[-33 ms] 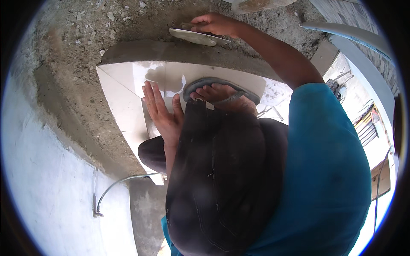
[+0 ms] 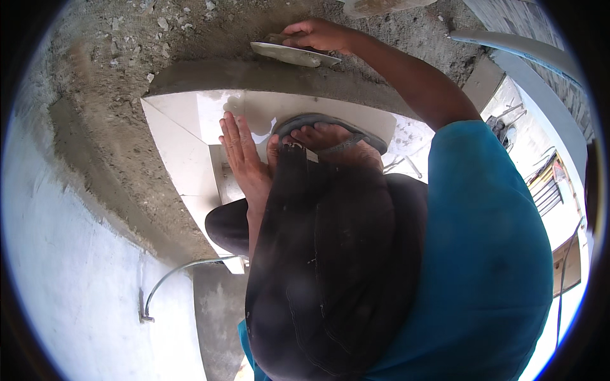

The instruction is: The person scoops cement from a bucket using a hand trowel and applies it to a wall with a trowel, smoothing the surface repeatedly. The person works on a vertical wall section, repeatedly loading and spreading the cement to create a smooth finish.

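My right hand (image 2: 321,35) is closed round the grip of a plastering trowel (image 2: 298,57), a flat pale blade that lies near the far edge of a smooth grey mortar strip (image 2: 210,76). The grip is mostly hidden by the fingers. My left hand (image 2: 250,168) holds nothing; its fingers are stretched out over white tiles (image 2: 175,120), beside my left shin. Whether the palm touches anything cannot be seen. Past the fingertips a wet patch (image 2: 251,117) darkens the tiles.
My sandalled foot (image 2: 330,136) rests on the tiles. Rough mortar with loose chips (image 2: 136,38) lies beyond and to the left, against a pale wall (image 2: 70,254). A thin hose (image 2: 171,273) runs from a wall fitting. A pale pipe (image 2: 515,47) shows at right.
My left hand has shifted slightly farther away and to the right, its thumb now near the foot. The right hand and trowel have hardly moved.
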`<state>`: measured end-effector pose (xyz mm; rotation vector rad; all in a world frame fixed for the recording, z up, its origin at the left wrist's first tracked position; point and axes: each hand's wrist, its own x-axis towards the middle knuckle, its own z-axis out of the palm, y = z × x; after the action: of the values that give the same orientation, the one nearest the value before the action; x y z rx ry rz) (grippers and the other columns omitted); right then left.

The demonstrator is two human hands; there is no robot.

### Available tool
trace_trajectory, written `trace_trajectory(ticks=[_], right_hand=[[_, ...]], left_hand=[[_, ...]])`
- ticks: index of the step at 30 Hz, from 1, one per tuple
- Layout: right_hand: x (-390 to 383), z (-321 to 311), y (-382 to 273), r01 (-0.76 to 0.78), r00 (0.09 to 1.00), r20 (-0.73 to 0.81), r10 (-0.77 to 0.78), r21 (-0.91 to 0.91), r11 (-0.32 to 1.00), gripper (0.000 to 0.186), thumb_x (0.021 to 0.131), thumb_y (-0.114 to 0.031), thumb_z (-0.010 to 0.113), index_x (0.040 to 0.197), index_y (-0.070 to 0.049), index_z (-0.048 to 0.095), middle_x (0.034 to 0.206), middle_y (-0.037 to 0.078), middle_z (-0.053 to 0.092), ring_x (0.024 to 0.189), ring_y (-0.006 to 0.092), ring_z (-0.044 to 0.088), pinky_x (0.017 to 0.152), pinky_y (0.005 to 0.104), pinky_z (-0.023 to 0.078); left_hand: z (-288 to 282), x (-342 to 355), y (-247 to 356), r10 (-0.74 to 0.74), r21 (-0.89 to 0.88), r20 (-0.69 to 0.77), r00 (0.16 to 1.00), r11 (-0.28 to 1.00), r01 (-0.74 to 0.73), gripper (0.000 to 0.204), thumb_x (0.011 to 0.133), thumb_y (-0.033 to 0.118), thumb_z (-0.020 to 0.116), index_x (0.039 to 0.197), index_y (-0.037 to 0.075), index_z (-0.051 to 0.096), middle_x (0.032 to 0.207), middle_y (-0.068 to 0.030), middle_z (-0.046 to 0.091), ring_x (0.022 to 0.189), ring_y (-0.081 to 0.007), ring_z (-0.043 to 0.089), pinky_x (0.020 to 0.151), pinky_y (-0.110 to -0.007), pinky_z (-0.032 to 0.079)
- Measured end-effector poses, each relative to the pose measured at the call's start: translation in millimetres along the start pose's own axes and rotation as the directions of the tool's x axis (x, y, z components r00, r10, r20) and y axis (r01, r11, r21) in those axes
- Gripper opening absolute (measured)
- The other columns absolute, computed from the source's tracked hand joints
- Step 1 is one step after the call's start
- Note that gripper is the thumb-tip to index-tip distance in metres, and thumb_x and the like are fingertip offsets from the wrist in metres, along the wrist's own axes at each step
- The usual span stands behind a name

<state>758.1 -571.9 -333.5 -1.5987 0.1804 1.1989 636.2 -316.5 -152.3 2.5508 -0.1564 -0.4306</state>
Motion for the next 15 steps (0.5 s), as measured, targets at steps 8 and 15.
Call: trace_trajectory(ticks=[8, 15], right_hand=[[-0.7, 11.5, -11.8, 0.039, 0.997, 0.057, -0.041, 0.034, 0.999, 0.061, 0.093, -0.048, 0.066, 0.137, -0.007, 0.059, 0.132, 0.014, 0.063, 0.124, 0.0257, 0.056, 0.107, 0.0386, 0.041], [-47.9, 19.1, -63.5, 0.104, 0.986, 0.124, -0.111, 0.064, 0.993, 0.056, 0.095, -0.043, 0.067, 0.135, -0.004, 0.059, 0.126, 0.011, 0.066, 0.116, 0.0216, 0.060, 0.102, 0.0347, 0.044]], left_hand=[[70.9, -11.8, 42.0, 0.382, 0.091, 0.387, 0.839, 0.890, -0.447, 0.070, 0.098, 0.044, 0.051, 0.145, -0.006, 0.040, 0.157, -0.0253, 0.034, 0.150, -0.0375, 0.027, 0.122, -0.057, 0.015], [154.8, -37.7, 95.3, -0.330, -0.403, -0.344, 0.879, 0.897, 0.179, 0.065, 0.103, 0.050, 0.029, 0.155, 0.009, 0.028, 0.157, -0.0120, 0.038, 0.147, -0.0283, 0.032, 0.124, -0.047, 0.021]])
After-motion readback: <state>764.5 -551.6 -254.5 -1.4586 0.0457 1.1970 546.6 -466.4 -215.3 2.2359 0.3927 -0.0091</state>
